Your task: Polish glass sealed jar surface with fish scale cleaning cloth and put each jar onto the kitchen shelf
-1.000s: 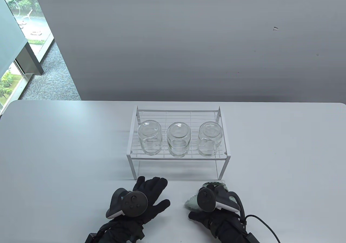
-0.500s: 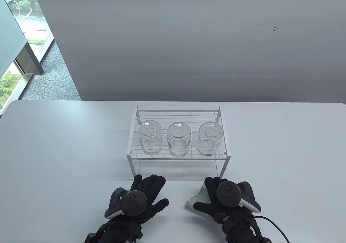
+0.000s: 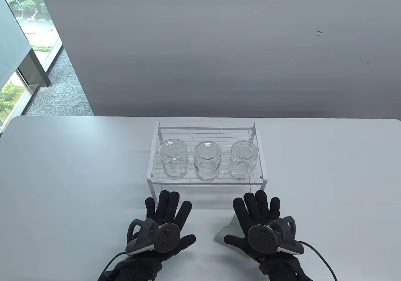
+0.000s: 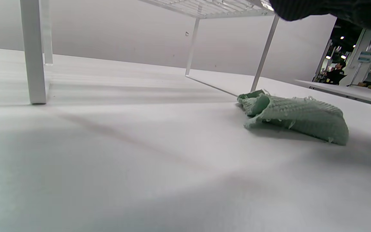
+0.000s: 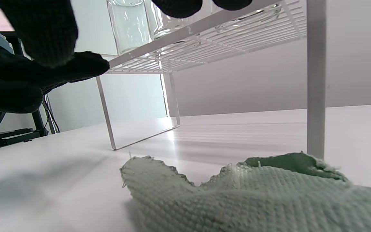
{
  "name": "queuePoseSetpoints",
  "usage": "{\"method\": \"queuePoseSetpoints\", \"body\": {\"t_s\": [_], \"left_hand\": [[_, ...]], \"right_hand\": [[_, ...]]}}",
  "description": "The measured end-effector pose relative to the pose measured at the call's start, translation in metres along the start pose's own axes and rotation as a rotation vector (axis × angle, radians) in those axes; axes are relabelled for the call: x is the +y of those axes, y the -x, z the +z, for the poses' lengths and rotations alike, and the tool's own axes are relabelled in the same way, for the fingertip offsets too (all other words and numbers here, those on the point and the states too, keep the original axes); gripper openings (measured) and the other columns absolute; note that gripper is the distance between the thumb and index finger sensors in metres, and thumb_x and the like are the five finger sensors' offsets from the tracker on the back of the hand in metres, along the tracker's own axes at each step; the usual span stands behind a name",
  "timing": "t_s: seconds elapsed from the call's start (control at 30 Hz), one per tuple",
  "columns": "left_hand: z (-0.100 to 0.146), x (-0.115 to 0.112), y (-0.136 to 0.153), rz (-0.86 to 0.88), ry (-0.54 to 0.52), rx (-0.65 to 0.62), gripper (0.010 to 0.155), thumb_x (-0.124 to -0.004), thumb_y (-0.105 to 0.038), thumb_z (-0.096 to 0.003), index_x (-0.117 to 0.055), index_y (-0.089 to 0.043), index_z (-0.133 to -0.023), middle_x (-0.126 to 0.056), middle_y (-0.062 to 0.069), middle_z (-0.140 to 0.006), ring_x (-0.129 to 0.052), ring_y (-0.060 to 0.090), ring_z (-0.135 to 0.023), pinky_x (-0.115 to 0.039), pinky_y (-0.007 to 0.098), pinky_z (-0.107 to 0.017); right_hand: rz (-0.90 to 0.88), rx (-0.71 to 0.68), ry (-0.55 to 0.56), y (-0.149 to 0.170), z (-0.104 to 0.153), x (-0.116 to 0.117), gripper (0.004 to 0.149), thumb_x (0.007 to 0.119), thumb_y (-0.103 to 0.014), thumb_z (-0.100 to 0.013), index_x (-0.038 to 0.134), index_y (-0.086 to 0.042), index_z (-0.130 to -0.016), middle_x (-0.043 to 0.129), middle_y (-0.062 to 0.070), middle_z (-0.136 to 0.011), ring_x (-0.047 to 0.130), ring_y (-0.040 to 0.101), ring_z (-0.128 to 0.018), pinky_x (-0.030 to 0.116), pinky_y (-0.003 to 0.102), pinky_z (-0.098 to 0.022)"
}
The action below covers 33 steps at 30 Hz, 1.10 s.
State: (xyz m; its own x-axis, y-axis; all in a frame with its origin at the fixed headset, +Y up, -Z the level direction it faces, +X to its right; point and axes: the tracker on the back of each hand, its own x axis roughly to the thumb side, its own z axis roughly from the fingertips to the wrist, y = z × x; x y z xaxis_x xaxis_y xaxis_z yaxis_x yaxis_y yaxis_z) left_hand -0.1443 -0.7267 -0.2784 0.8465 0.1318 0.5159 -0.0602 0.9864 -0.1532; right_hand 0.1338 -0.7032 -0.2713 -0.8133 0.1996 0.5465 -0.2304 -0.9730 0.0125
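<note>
Both hands now flat, fingers spread; right hand [image 3: 261, 218] let go of cloth [image 3: 226, 231], left hand [image 3: 166, 217] empty, lower centre. Three jars [image 3: 206, 161] on shelf [image 3: 150, 171], mid-frame: task looks done, nothing next. Left wrist: one cloth [image 4: 296, 114] right of centre. Right wrist: cloth [image 5: 253, 196] at bottom.

Count on the table
Three glass jars [image 3: 205, 161], one wire shelf [image 3: 153, 171], one green cloth [image 3: 228, 230], two gloved hands [image 3: 167, 218], two trackers [image 3: 262, 238].
</note>
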Motion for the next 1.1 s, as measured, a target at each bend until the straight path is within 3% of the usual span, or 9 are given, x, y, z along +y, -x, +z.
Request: {"method": "queuePoseSetpoints", "body": {"t_s": [0.2,1.1], "left_hand": [[-0.0044,-0.0076,-0.0004,-0.014,0.057,0.013,0.096,-0.06,-0.071,-0.0497,-0.003,-0.023,-0.111,0.012,0.022,-0.112,0.016,0.051,-0.099,0.009,0.068,-0.058],[-0.004,-0.0078,-0.0012,0.014,0.06,0.005,0.098,-0.059,-0.073,-0.049,-0.002,-0.022,-0.111,0.013,0.023,-0.111,0.016,0.051,-0.099,0.009,0.069,-0.058]], "right_hand": [[0.011,-0.011,-0.019,0.0008,-0.0033,0.0078,0.095,0.07,-0.062,-0.052,0.025,-0.001,-0.11,0.017,0.037,-0.105,0.008,0.064,-0.091,-0.001,0.075,-0.048],[-0.058,-0.008,0.003,0.0038,-0.0044,0.0112,0.094,0.069,-0.06,-0.052,0.022,-0.002,-0.109,0.013,0.037,-0.104,0.008,0.064,-0.09,-0.001,0.075,-0.048]]}}
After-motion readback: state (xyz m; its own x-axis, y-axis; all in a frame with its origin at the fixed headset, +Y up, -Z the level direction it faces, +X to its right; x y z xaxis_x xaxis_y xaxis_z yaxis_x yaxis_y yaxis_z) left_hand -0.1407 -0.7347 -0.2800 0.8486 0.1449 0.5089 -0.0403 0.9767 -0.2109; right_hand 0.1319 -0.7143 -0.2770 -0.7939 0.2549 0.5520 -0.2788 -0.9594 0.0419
